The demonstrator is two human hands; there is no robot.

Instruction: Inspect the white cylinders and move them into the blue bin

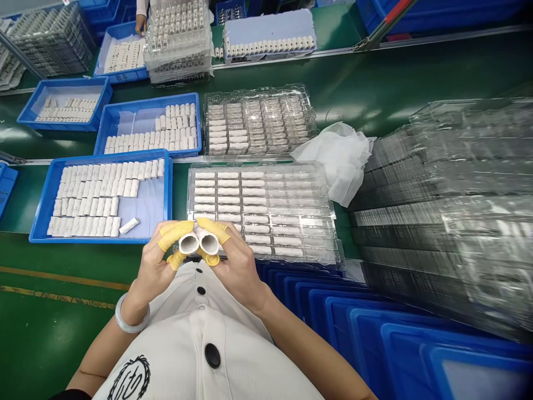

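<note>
My left hand (156,261) and my right hand (233,264) meet close to my chest, each with yellow finger cots on the fingertips. Each hand grips one small white plastic part, the left part (189,243) and the right part (208,240), held side by side with their open oval ends facing me. Just beyond my hands lies a clear blister tray (328,194) with rows of white parts in its pockets. A blue bin (45,214) of loose white parts sits at the left of it.
Two more blue bins (104,130) with white parts and a second filled clear tray (258,119) lie farther back. A tall stack of clear trays (449,211) fills the right. Stacked blue bins (375,328) stand front right. A white bag (337,153) lies between trays. Another person's hand (140,23) shows at the top.
</note>
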